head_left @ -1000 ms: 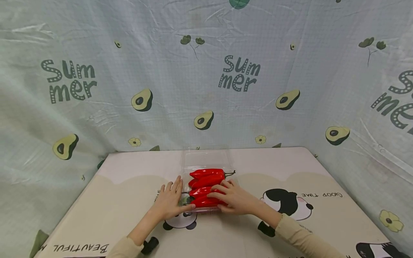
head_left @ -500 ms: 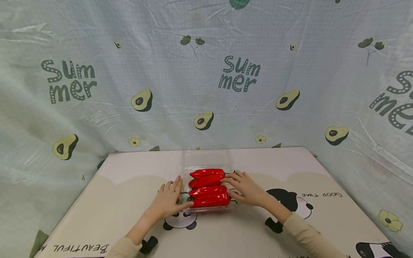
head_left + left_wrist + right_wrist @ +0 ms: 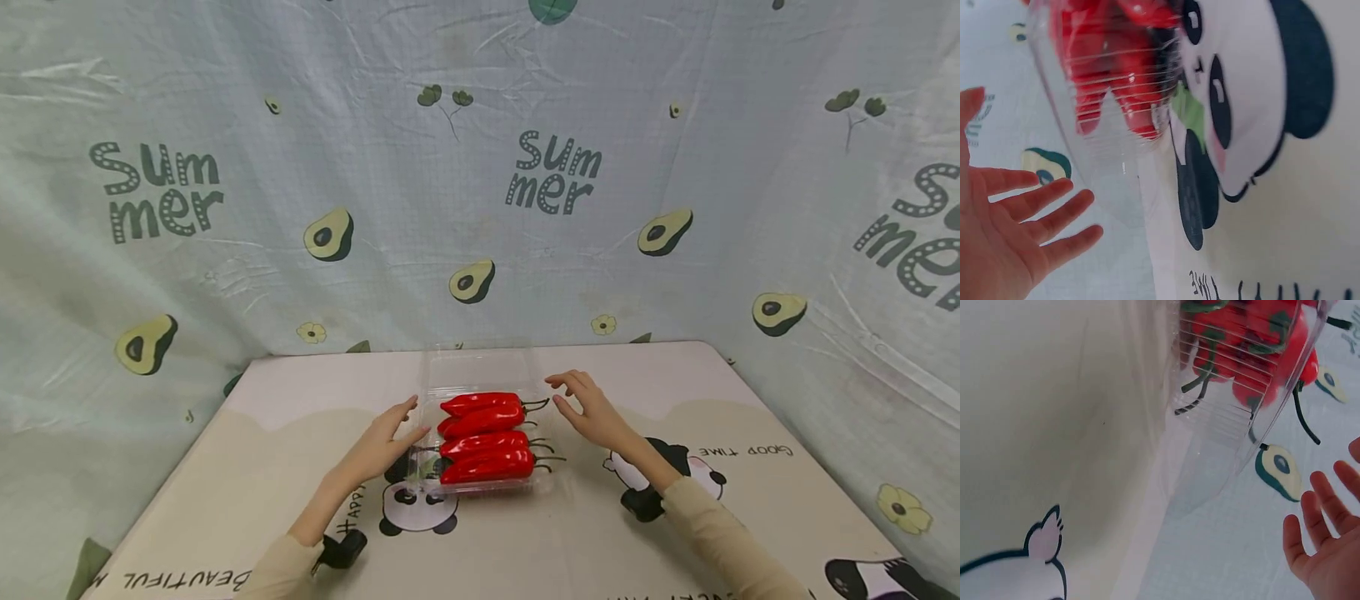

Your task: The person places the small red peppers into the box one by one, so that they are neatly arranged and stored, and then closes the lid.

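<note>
Several glossy red chili peppers (image 3: 487,465) lie side by side in a clear plastic clamshell box (image 3: 487,490), most of their green stems to the right. Its lid (image 3: 480,367) is folded back toward the wall. In the left wrist view peppers (image 3: 1135,81) show through the ribbed side. My left hand (image 3: 378,442) hovers beside the box's left side, fingers extended, holding nothing. My right hand (image 3: 596,412) is raised off the box's right side, fingers relaxed and apart from the stems. In the right wrist view its fingers (image 3: 1316,519) are spread, near the dangling stems (image 3: 1304,415).
A pale table cover (image 3: 300,475) printed with pandas and lettering lies under the box. Behind and at the sides hangs a light curtain (image 3: 405,183) with avocado and "summer" prints. The table's far edge meets it just beyond the lid.
My right hand has lifted off the peppers and moved right and away, baring their stems. My left hand, earlier resting against the box's left side, has come off it.
</note>
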Action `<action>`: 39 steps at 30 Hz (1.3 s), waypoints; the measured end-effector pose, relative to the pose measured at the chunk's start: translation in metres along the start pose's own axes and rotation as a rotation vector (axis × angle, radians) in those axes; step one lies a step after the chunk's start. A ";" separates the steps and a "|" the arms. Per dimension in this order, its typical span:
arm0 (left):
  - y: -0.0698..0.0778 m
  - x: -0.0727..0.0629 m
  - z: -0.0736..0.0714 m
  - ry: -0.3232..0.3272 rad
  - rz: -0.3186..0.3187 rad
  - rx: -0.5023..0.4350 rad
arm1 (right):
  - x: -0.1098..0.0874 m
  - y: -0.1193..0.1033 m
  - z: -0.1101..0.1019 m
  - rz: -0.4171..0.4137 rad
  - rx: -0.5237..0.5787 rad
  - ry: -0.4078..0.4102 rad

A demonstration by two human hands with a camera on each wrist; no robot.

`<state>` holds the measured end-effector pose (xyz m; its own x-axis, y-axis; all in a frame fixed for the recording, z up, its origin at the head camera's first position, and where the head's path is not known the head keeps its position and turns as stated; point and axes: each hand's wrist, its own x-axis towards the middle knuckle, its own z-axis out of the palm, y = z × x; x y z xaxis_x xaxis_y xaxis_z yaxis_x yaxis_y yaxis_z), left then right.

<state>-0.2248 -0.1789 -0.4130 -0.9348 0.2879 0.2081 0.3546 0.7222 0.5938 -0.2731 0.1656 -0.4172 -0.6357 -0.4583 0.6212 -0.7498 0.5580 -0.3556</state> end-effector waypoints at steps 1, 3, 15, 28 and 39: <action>-0.002 0.003 -0.001 0.020 -0.014 -0.055 | 0.001 0.002 0.000 0.030 0.020 0.005; -0.005 0.009 -0.004 0.066 -0.043 -0.151 | 0.004 0.005 0.001 0.107 0.063 0.009; -0.034 0.035 -0.026 -0.005 -0.299 -0.944 | 0.019 0.036 0.000 0.705 0.707 -0.185; -0.049 0.058 -0.007 -0.129 -0.421 -0.967 | 0.032 0.060 0.017 0.964 1.027 -0.227; -0.051 0.070 0.001 -0.137 -0.454 -0.965 | 0.040 0.063 0.027 1.054 1.069 -0.216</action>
<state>-0.3078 -0.1951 -0.4291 -0.9435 0.2291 -0.2394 -0.2470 -0.0047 0.9690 -0.3506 0.1640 -0.4337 -0.8933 -0.3253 -0.3102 0.3345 -0.0199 -0.9422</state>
